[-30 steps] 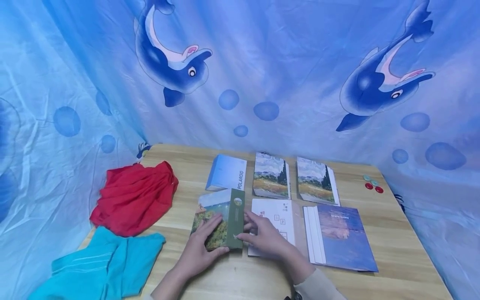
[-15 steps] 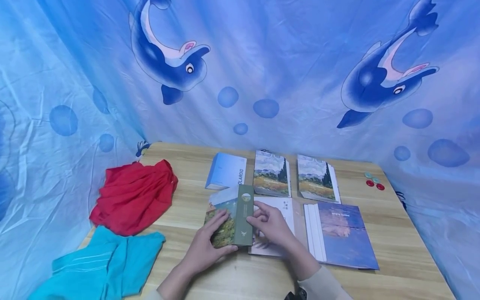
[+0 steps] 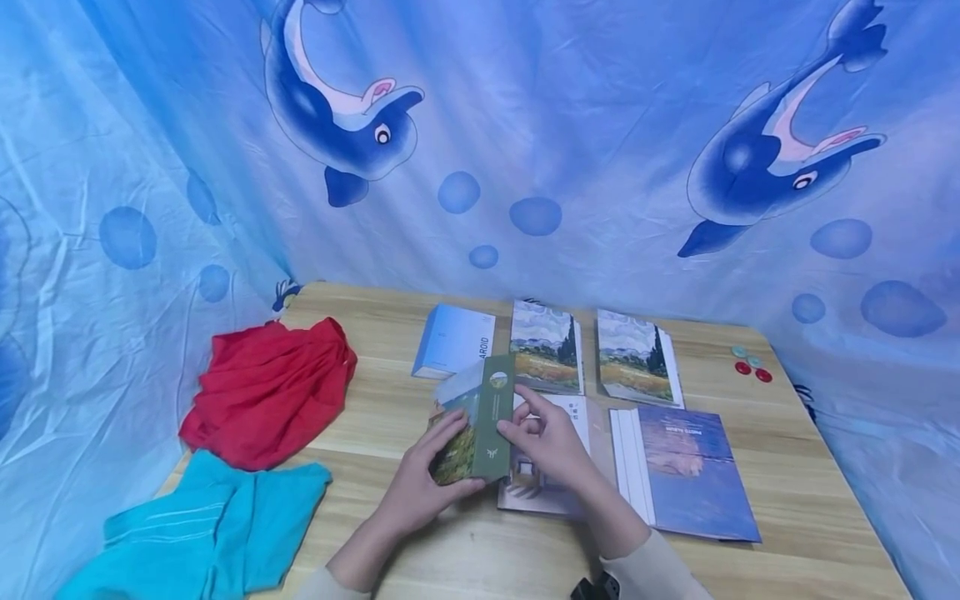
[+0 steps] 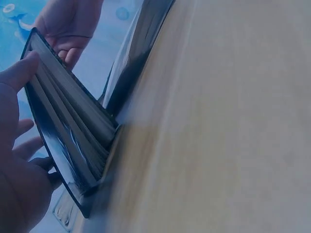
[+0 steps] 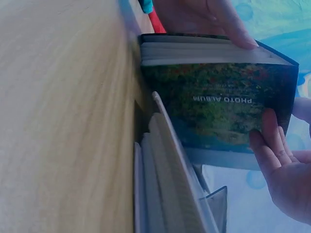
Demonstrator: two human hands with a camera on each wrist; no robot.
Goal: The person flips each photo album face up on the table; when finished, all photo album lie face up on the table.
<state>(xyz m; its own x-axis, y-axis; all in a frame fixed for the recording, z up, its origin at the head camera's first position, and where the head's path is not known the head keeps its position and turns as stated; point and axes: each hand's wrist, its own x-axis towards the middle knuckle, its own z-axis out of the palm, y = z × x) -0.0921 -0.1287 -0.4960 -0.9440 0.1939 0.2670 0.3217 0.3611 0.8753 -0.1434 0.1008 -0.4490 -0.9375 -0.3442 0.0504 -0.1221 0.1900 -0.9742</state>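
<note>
Head view shows the left hand (image 3: 420,487) cupping the painted cover of a photo album (image 3: 474,421) while the right hand (image 3: 547,442) pinches its green spine, so the album stands tilted on its lower edge, apparently to be turned. It rises over a white-covered album (image 3: 558,417) on the wooden table (image 3: 787,467), with a blue album (image 3: 686,471) beside that.

Both hands (image 3: 480,467) curled, gripping (arms converging)
</note>
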